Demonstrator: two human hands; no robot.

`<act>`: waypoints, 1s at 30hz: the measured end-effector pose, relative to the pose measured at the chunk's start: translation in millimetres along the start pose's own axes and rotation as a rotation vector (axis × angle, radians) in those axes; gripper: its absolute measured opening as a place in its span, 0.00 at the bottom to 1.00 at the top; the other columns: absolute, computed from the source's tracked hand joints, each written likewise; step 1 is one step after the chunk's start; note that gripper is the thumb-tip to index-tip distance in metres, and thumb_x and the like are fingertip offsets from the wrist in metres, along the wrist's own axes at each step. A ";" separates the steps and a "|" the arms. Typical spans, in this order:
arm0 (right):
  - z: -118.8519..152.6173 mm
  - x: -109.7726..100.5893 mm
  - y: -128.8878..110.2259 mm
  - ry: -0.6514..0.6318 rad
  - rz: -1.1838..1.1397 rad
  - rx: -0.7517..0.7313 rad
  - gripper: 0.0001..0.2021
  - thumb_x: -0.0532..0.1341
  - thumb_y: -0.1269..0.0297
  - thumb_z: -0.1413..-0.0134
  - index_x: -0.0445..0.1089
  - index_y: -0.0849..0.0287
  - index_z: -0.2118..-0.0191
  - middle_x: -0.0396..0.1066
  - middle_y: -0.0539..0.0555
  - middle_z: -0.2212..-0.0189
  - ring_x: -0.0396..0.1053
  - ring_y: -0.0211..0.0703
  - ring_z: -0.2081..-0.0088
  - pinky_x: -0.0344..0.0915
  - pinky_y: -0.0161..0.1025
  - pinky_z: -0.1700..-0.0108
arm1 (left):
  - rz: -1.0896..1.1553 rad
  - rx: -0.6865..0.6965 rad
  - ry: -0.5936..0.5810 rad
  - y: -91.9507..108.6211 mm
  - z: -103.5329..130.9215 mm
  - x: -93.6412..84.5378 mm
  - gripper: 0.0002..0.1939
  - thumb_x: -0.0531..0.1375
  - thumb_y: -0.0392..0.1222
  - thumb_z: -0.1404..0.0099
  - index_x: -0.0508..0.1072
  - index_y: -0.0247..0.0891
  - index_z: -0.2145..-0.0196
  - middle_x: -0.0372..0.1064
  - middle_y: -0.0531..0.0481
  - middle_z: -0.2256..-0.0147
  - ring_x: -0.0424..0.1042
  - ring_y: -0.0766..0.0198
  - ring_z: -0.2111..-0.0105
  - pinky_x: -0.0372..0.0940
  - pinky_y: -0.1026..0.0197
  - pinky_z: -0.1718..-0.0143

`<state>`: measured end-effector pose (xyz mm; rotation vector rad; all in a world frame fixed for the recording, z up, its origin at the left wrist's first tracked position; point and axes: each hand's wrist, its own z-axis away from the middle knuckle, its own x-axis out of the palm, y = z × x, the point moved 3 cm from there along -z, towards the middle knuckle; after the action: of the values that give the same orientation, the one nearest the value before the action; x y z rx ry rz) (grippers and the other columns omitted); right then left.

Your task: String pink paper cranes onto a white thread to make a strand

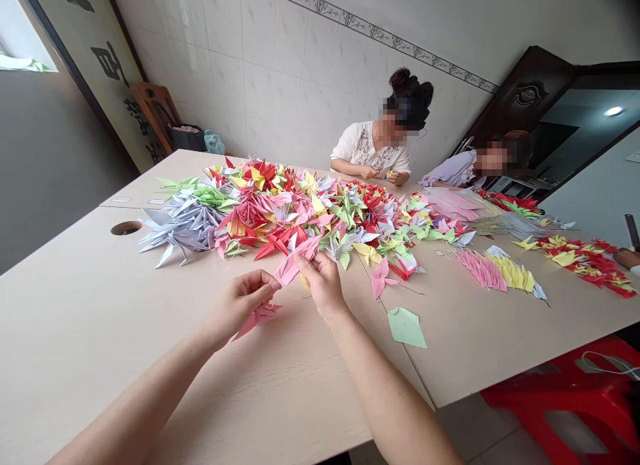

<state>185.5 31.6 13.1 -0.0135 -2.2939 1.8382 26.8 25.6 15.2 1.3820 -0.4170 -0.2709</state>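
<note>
The left hand (249, 297) hides part of the lower pink paper (259, 318).

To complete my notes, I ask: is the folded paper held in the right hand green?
No, the folded paper in the right hand is plainly pink.

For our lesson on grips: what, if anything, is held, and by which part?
The right hand holds a pink folded paper near its middle. The left hand is by the paper's lower end; any grip there is unclear.
</note>
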 end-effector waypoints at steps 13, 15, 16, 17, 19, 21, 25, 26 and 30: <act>3.8 3.8 -2.4 0.018 0.124 -0.079 0.17 0.64 0.51 0.49 0.61 0.59 0.74 0.50 0.44 0.81 0.46 0.32 0.78 0.46 0.34 0.75 | -0.078 0.077 0.007 -2.2 -2.5 -4.1 0.16 0.60 0.54 0.38 0.73 0.38 0.65 0.56 0.56 0.76 0.55 0.69 0.76 0.54 0.69 0.76; 4.3 3.9 -2.1 0.018 0.125 -0.070 0.17 0.64 0.51 0.49 0.61 0.59 0.74 0.49 0.44 0.81 0.46 0.32 0.78 0.46 0.33 0.75 | -0.110 0.077 0.018 0.1 -1.8 -3.4 0.17 0.61 0.55 0.39 0.73 0.38 0.66 0.58 0.55 0.76 0.56 0.69 0.76 0.55 0.68 0.76; 3.9 3.1 -2.2 0.022 0.123 -0.070 0.17 0.63 0.51 0.49 0.62 0.59 0.73 0.49 0.44 0.81 0.46 0.32 0.78 0.46 0.33 0.76 | -0.139 0.088 0.041 3.2 -0.8 -3.4 0.17 0.61 0.56 0.40 0.74 0.38 0.65 0.61 0.54 0.74 0.59 0.67 0.75 0.57 0.68 0.75; 3.0 1.8 -2.3 0.028 0.120 -0.073 0.16 0.63 0.50 0.49 0.63 0.59 0.72 0.50 0.44 0.81 0.46 0.32 0.78 0.47 0.33 0.76 | -0.174 0.115 0.084 7.6 0.7 -4.2 0.18 0.62 0.57 0.41 0.75 0.39 0.63 0.65 0.52 0.72 0.62 0.65 0.73 0.59 0.67 0.73; 0.3 -2.2 -2.8 0.054 0.118 -0.082 0.16 0.63 0.49 0.49 0.65 0.59 0.70 0.53 0.45 0.81 0.50 0.34 0.77 0.50 0.33 0.75 | -0.250 0.213 0.223 20.0 4.6 -9.5 0.20 0.63 0.58 0.44 0.76 0.40 0.61 0.70 0.47 0.66 0.67 0.60 0.67 0.62 0.64 0.70; -2.9 -7.0 -3.1 0.090 0.126 -0.093 0.17 0.63 0.48 0.49 0.67 0.59 0.69 0.57 0.46 0.80 0.54 0.35 0.76 0.54 0.34 0.73 | -0.338 0.314 0.374 32.5 8.2 -19.9 0.21 0.63 0.59 0.46 0.76 0.41 0.62 0.72 0.46 0.62 0.68 0.56 0.64 0.62 0.63 0.69; -6.8 -14.6 -2.1 0.128 0.143 -0.104 0.16 0.63 0.50 0.50 0.68 0.61 0.69 0.63 0.48 0.77 0.60 0.36 0.74 0.59 0.34 0.69 | -0.683 0.224 0.314 35.7 4.4 -41.6 0.22 0.61 0.63 0.46 0.78 0.42 0.65 0.74 0.45 0.64 0.69 0.55 0.67 0.61 0.63 0.71; -7.2 -16.1 -1.8 0.131 0.142 -0.107 0.16 0.63 0.51 0.49 0.68 0.61 0.68 0.65 0.48 0.76 0.61 0.36 0.73 0.60 0.34 0.68 | -0.782 0.170 0.236 31.7 2.9 -44.7 0.23 0.61 0.63 0.47 0.79 0.43 0.64 0.74 0.44 0.62 0.70 0.54 0.65 0.61 0.61 0.70; -8.6 -22.5 -1.9 0.164 0.155 -0.135 0.16 0.63 0.52 0.49 0.68 0.62 0.67 0.66 0.50 0.75 0.61 0.37 0.71 0.60 0.34 0.68 | -1.125 0.097 0.050 15.4 4.0 -42.7 0.26 0.65 0.61 0.53 0.77 0.47 0.59 0.72 0.44 0.57 0.69 0.47 0.58 0.60 0.54 0.59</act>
<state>209.1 36.6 13.3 -0.3582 -2.3530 1.6761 -14.1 42.8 25.4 1.5968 0.4458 -1.1338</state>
